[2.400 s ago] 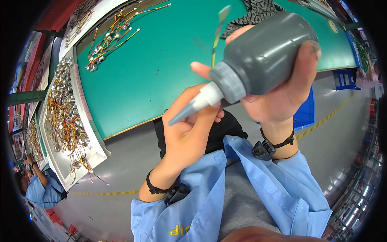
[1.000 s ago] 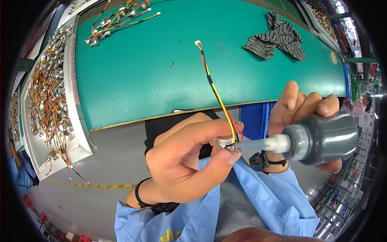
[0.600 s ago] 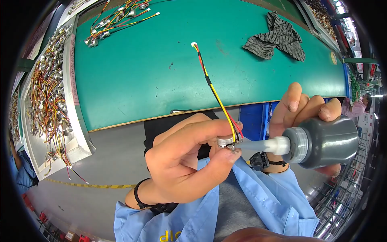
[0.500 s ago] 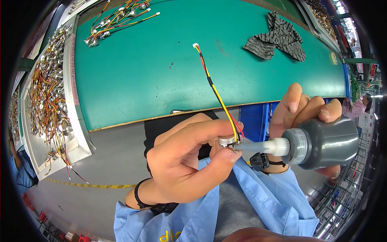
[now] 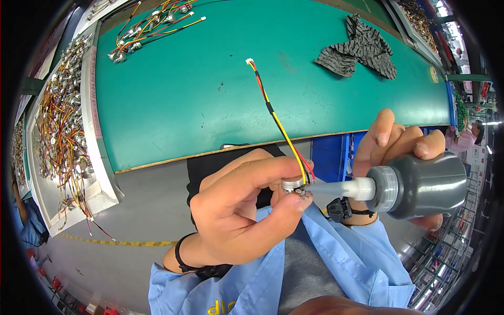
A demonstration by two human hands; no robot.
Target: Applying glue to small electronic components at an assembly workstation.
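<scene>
Pinched between the thumb and forefinger of my left hand (image 5: 239, 207) is a small round metal potentiometer (image 5: 293, 184). Its red, yellow and black wires (image 5: 281, 126) rise away from it toward the bench and end in a white connector (image 5: 249, 62). My right hand (image 5: 395, 137) is wrapped round a dark grey squeeze bottle (image 5: 430, 185), tipped on its side. The bottle's pale tapered nozzle (image 5: 352, 189) points left, its tip at the wire end of the potentiometer. Whether the tip touches it or anything comes out, I cannot tell.
A green-topped bench (image 5: 173, 105) lies ahead. On it are several wired potentiometers (image 5: 152, 29) at the far left and a crumpled striped grey cloth (image 5: 362, 50) at the far right. A white tray (image 5: 102, 178) full of wired parts stands left. People are visible at both edges.
The potentiometer and its wires have shifted slightly left, with the connector a little lower. The nozzle has moved slightly left too. Both hands keep their grips.
</scene>
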